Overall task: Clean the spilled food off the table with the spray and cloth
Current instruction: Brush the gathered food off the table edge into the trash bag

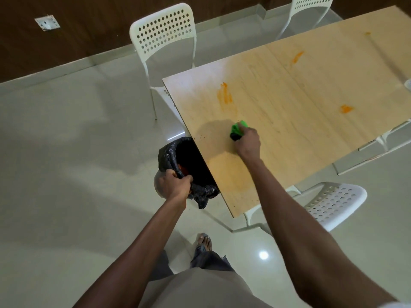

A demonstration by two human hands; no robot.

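The table [311,90], a long pale wooden top, runs away to the right with white perforated chairs [163,34] around it. Orange smears still mark it: a broad one [225,95] near the end, a smaller blot [346,109] toward the near edge, and a thin streak [297,56] further up. A bin [189,167] lined with a black bag sits tucked against the table's end edge, its mouth just below the top.

The left hand [175,183] has its fingers curled tight around the bin's rim and bag, holding it there. The right hand [248,141] is closed over a bunched green cloth [239,127], pressed on the wood not far from that end. Tiny dark crumbs [201,137] lie between cloth and bin. At the far right edge a pale object is just visible; it may be the spray, but I cannot tell.

To my eye, the risk is the sweep: if the bin sits too low or slips from the grip, crumbs land on the floor. Dragging a soiled cloth through the orange could also spread it wider.
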